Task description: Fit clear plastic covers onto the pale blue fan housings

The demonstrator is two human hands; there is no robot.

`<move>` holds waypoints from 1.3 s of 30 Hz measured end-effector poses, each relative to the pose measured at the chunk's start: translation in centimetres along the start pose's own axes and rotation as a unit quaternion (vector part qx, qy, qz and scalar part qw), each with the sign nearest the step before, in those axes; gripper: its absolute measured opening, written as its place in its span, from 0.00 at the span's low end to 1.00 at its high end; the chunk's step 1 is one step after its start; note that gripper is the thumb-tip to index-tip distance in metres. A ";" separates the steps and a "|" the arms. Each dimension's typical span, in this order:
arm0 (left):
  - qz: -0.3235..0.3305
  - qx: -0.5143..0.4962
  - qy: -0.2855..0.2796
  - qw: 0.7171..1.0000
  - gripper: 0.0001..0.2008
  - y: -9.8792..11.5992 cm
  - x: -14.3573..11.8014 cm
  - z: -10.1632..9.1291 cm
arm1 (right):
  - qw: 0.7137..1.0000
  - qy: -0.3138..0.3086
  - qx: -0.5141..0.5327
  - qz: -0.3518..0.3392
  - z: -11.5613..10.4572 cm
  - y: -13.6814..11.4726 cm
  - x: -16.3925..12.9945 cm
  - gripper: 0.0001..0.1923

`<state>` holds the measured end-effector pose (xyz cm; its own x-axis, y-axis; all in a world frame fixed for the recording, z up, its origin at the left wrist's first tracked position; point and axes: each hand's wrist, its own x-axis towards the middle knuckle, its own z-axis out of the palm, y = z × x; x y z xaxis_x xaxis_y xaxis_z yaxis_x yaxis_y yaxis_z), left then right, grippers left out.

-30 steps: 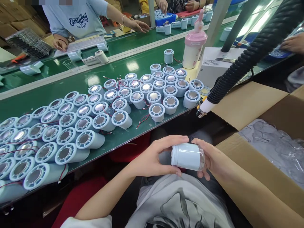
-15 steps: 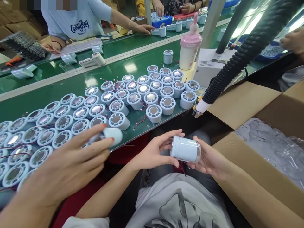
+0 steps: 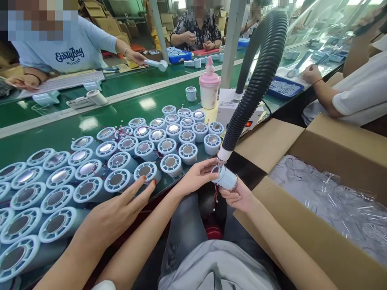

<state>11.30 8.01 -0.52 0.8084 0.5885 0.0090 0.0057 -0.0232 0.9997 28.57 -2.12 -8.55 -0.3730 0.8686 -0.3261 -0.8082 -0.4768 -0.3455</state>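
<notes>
Both hands, left hand point(image 3: 198, 177) and right hand point(image 3: 238, 196), pinch the pale blue can point(image 3: 225, 178) right under the hose nozzle point(image 3: 223, 155) beside the desk point(image 3: 90, 125); its dangling wire point(image 3: 215, 198) might snag, I judge.

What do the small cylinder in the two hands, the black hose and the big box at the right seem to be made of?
The cylinder, held by the left hand and right hand, looks like pale blue matte moulded plastic: smooth, even colour. The black hose appears to be flexible ribbed plastic or rubber, judging by its corrugations. The box is brown cardboard, with a dull surface and folded flaps.
</notes>
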 end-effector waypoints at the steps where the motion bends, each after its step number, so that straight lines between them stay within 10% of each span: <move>1: -0.016 -0.014 -0.020 1.000 0.26 -0.4 1.3 0.6 | 1.000 -0.007 0.006 0.004 0.0 0.0 0.1 0.30; 22: -0.064 -0.029 -0.022 0.997 0.32 -0.4 0.6 -0.8 | 0.995 -0.068 0.051 0.045 1.1 0.5 1.0 0.27; 39: 0.018 0.095 -0.047 0.994 0.32 1.0 2.7 -0.3 | 0.989 -0.109 0.101 0.002 0.5 0.9 2.8 0.23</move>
<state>13.31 9.85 0.52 0.8615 0.5067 0.0337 0.0799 -0.2009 0.9764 26.55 0.00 -9.32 -0.4475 0.8861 -0.1209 -0.8731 -0.4621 -0.1552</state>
